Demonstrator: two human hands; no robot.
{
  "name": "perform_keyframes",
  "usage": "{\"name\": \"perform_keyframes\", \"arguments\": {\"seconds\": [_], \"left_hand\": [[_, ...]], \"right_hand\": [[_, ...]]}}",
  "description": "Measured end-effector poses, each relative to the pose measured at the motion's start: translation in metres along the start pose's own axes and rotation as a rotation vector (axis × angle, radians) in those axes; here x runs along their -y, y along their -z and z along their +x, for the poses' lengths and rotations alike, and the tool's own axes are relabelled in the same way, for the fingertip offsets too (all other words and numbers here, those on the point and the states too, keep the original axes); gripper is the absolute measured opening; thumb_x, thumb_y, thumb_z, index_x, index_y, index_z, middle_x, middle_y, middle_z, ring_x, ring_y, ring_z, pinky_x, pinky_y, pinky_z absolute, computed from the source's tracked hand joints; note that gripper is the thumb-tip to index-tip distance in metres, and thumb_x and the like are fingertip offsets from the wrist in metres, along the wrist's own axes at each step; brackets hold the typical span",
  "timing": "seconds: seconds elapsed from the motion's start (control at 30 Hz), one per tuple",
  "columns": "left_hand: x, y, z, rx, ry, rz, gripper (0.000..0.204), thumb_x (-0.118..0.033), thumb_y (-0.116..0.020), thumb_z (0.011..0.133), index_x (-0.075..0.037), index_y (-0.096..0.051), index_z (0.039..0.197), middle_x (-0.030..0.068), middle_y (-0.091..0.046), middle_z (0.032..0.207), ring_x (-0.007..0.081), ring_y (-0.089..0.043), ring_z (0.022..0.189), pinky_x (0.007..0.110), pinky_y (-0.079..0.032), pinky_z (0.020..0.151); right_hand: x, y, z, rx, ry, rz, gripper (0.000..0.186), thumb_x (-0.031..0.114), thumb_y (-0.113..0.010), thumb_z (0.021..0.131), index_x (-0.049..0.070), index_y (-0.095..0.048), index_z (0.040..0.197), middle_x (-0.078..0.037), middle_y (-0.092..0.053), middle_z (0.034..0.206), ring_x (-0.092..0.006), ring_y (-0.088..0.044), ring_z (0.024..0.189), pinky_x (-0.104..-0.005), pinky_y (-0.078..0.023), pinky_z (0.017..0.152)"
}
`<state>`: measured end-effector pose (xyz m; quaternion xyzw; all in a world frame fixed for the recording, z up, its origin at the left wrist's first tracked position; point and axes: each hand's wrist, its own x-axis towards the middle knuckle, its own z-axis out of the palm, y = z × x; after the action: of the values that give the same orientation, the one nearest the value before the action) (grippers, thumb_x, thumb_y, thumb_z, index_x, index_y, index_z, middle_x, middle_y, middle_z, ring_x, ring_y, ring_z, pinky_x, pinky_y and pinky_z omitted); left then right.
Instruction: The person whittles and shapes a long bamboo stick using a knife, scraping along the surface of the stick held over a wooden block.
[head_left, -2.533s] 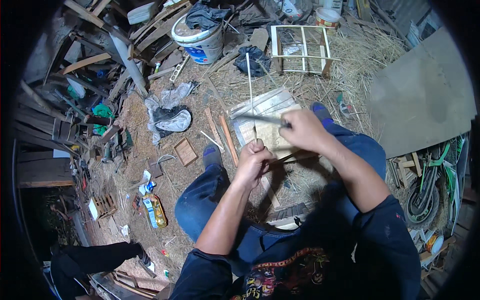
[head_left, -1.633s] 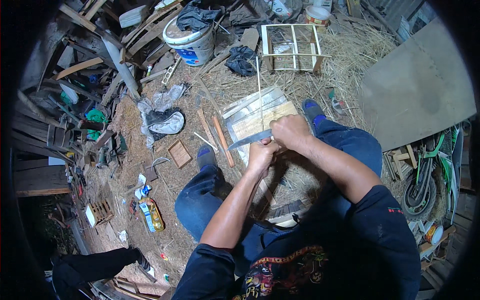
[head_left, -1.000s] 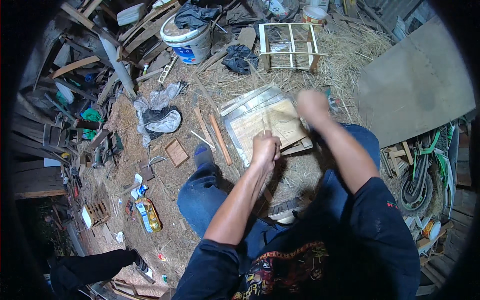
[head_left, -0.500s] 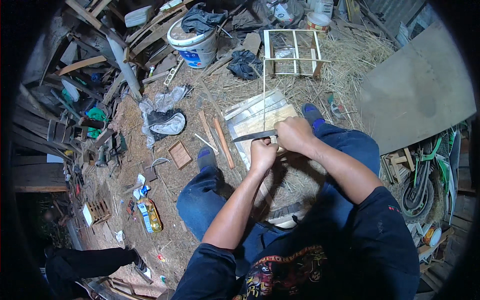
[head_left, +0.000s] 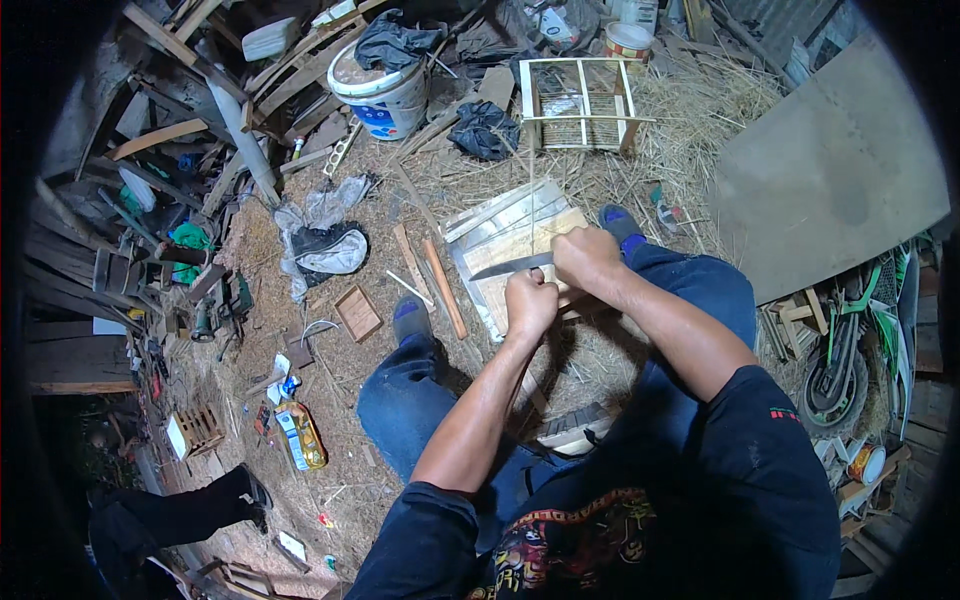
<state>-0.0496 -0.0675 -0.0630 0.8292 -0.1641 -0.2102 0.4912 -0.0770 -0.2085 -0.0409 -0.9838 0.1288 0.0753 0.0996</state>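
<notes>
Centrally, a seated person's two hands meet above a pale board (head_left: 500,252) on the straw-strewn floor (head_left: 350,440). The left hand (head_left: 532,303) is closed around the lower end of a thin, pale stick (head_left: 533,205), which points away from the body. The right hand (head_left: 587,257) grips a knife (head_left: 508,267), its blade lying across the stick, just beyond the left hand. A slatted wooden frame (head_left: 583,103) stands farther off.
</notes>
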Motion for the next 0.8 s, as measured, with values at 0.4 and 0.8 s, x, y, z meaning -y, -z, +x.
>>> {"name": "perform_keyframes", "arguments": {"seconds": [0.4,0.8], "left_hand": [[0.029,-0.006,0.002,-0.035,0.077,-0.267,0.024,0.007,-0.057,0.068,-0.010,-0.041,0.061,-0.0027,-0.038,0.058,0.0098,-0.038,0.053,0.034,-0.029,0.046],[-0.023,0.034,-0.005,0.299,0.525,-1.051,0.039,0.016,-0.053,0.074,-0.020,-0.037,0.073,-0.0044,-0.036,0.056,0.0053,-0.029,0.038,0.025,-0.020,0.032]], "right_hand": [[-0.080,0.017,0.031,-0.094,-0.371,0.004,0.019,0.017,-0.062,0.082,0.005,-0.076,0.090,-0.017,-0.074,0.089,-0.0345,-0.073,0.082,-0.0446,-0.059,0.071],[0.007,0.019,-0.014,-0.078,0.121,0.141,0.016,0.019,-0.067,0.072,0.008,-0.073,0.080,-0.019,-0.070,0.074,-0.0375,-0.071,0.072,-0.0481,-0.057,0.067]]}}
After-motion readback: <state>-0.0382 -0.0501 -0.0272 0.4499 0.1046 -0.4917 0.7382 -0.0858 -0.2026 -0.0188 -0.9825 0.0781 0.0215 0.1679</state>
